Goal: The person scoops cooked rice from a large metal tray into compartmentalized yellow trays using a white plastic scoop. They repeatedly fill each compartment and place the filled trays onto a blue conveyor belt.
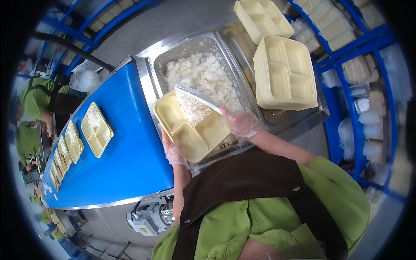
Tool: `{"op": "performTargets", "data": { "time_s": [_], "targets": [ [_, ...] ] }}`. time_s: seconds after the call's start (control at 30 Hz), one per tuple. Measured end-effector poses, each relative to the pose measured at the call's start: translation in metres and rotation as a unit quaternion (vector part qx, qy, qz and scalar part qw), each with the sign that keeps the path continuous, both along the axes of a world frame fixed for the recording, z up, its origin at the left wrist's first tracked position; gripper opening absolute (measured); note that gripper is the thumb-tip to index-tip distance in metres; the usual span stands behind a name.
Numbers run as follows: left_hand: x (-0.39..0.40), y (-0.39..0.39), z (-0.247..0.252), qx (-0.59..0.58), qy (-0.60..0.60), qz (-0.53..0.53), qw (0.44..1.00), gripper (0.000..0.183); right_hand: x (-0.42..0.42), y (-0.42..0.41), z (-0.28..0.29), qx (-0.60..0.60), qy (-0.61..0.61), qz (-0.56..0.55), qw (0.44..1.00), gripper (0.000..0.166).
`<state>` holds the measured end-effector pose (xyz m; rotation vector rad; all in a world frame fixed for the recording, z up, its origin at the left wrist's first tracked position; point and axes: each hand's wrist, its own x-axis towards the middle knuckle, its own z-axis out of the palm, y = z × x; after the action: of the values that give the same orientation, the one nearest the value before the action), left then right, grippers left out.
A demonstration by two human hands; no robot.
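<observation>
My left hand [173, 149], in a clear plastic glove, grips the left rim of a pale yellow compartment tray [191, 139]. Cooked rice [192, 109] fills one far compartment of this tray; its other visible compartments hold nothing. In my gloved right hand [242, 123] is a white plastic rice paddle [198, 97], its blade over the rice in the tray. The right hand is also at the tray's right edge; whether it grips that edge I cannot tell. Under and beyond the tray, a steel pan [214, 41] holds a heap of loose rice [208, 70].
A blue conveyor belt [133, 162] runs to the left, carrying a tray with rice [97, 130] and several more farther along. Stacked trays [286, 71] stand right of the pan, another stack [263, 19] behind. Blue shelving [352, 113] lines the right. Co-workers in green [42, 94] stand beside the belt.
</observation>
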<state>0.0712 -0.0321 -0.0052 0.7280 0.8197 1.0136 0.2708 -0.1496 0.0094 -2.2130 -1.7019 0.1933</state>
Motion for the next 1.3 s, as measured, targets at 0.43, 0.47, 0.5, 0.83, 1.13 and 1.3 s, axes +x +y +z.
{"op": "performTargets", "data": {
  "time_s": [0.43,0.47,0.5,0.83,1.13,1.3],
  "targets": [
    [-0.015,-0.011,-0.027,-0.030,0.039,0.020,0.999,0.085,-0.007,-0.005,0.030,0.002,0.174,0.012,0.985,0.044],
    [-0.016,-0.011,-0.027,-0.022,0.040,0.021,0.999,0.084,-0.012,-0.005,0.038,-0.013,0.188,0.011,0.982,0.042],
    [-0.017,-0.011,-0.024,-0.014,0.041,0.025,0.999,0.084,-0.010,-0.005,0.037,-0.051,0.178,0.021,0.983,0.041],
    [-0.020,-0.007,-0.002,-0.079,-0.057,0.015,0.995,0.079,0.002,-0.026,0.045,-0.048,0.310,0.128,0.941,0.042],
    [-0.042,-0.014,-0.002,-0.089,-0.112,-0.050,0.988,0.072,0.062,-0.005,0.054,-0.267,0.581,-0.082,0.764,0.045],
    [-0.037,-0.016,0.000,-0.103,-0.071,-0.009,0.992,0.073,0.050,0.004,0.054,-0.047,0.468,-0.048,0.881,0.045]
  ]
}}
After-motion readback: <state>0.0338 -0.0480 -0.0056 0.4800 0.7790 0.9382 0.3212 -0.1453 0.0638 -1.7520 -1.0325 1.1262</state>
